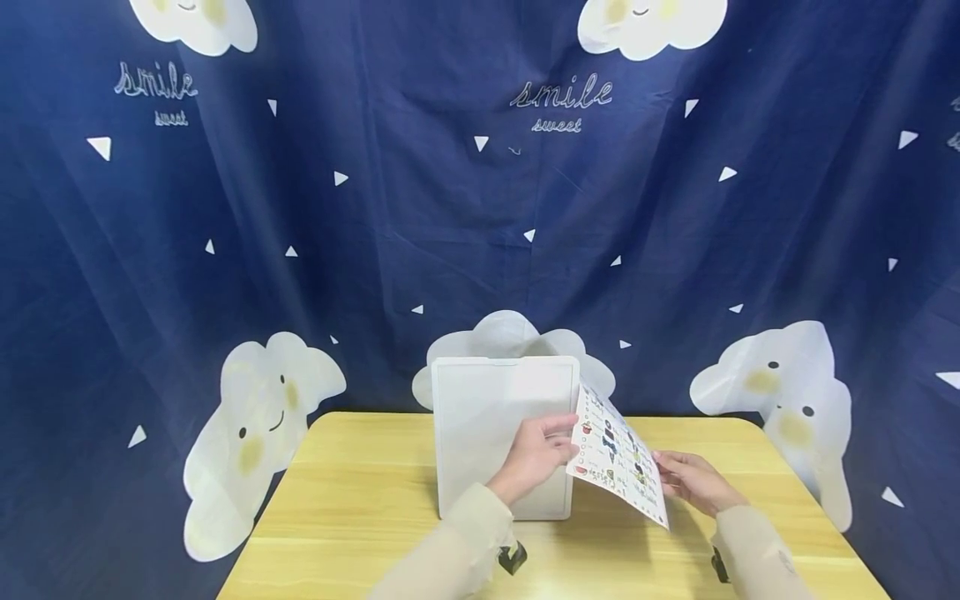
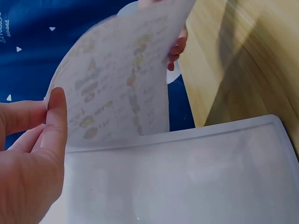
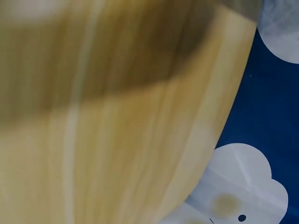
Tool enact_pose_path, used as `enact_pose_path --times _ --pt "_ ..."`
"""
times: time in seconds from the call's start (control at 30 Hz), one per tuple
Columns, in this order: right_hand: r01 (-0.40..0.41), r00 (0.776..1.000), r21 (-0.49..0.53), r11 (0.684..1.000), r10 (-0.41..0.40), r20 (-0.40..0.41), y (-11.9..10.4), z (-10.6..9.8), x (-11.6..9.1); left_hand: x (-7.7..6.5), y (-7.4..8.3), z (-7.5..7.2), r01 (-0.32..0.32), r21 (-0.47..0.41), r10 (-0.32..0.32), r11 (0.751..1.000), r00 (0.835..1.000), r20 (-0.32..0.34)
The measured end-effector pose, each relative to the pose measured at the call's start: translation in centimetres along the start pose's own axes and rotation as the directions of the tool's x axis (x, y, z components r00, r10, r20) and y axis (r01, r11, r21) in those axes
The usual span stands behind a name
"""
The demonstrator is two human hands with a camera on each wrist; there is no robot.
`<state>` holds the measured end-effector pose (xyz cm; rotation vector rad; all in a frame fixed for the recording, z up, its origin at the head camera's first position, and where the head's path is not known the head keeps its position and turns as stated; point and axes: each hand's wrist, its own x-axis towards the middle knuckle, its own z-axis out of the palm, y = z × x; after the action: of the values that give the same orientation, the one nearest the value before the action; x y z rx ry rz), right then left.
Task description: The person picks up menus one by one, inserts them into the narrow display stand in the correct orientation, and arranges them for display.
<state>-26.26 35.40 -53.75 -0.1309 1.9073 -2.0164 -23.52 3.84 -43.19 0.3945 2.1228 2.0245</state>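
A navy fabric curtain with white smiling clouds and small white triangles (image 1: 450, 208) hangs behind the white rectangular panel with rounded corners (image 1: 480, 408), the landmark here. Beneath the panel is a pale yellow wood-grain table (image 1: 352, 475); the panel stands upright on it, though what props it is not visible. Just to the panel's right, in the head view, is a thin white sheet printed with small coloured pictures and text (image 1: 615, 458). It is tilted and bowed, its left edge close to the panel's right rim; whether they touch cannot be told.

The sheet could crease along that bow if the two hands were pushed together, or tear if they pulled apart. A bump from the left wrist might also tip the panel.

The left hand (image 1: 534, 454), in front of the panel's right part, pinches the sheet's left edge between thumb and finger, with no gap beyond the sheet's thickness. The right hand (image 1: 693, 481), farther right of the panel, grasps the sheet's right edge; its finger spacing is partly hidden behind the sheet, and the right wrist view does not show it.
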Motion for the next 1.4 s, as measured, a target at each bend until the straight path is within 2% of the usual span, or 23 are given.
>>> enact_pose_path --times 0.23,0.43,0.7,0.97,1.13,1.4 --pt "0.026 0.998 -0.031 0.999 -0.028 -0.058 -1.9 -0.8 0.3 -0.2 0.2 -0.5 -0.006 0.01 0.005 1.0 1.0 0.023" --pt "0.045 0.989 -0.044 0.998 -0.051 -0.14 -3.9 -1.2 0.4 -0.3 0.9 -0.7 -0.024 0.013 0.024 1.0 0.999 0.049" --pt "0.09 0.969 0.019 0.996 -0.083 -0.235 -6.6 -1.5 0.4 -0.7 1.4 -1.6 -0.032 0.02 0.031 0.999 0.998 0.052" --pt "0.166 0.965 0.106 0.98 -0.139 -0.224 -8.3 -2.0 0.3 -0.7 1.2 -2.5 -0.042 0.082 0.038 0.996 0.998 0.045" --pt "0.198 0.963 0.115 0.973 -0.172 -0.205 -9.0 -2.2 0.3 -0.9 1.5 -2.9 -0.057 0.126 0.053 0.99 0.998 0.032" --pt "0.241 0.962 0.119 0.963 -0.22 -0.162 -10.3 -2.1 0.2 -1.0 1.5 -3.5 -0.049 0.1 0.05 0.994 0.999 -0.006"
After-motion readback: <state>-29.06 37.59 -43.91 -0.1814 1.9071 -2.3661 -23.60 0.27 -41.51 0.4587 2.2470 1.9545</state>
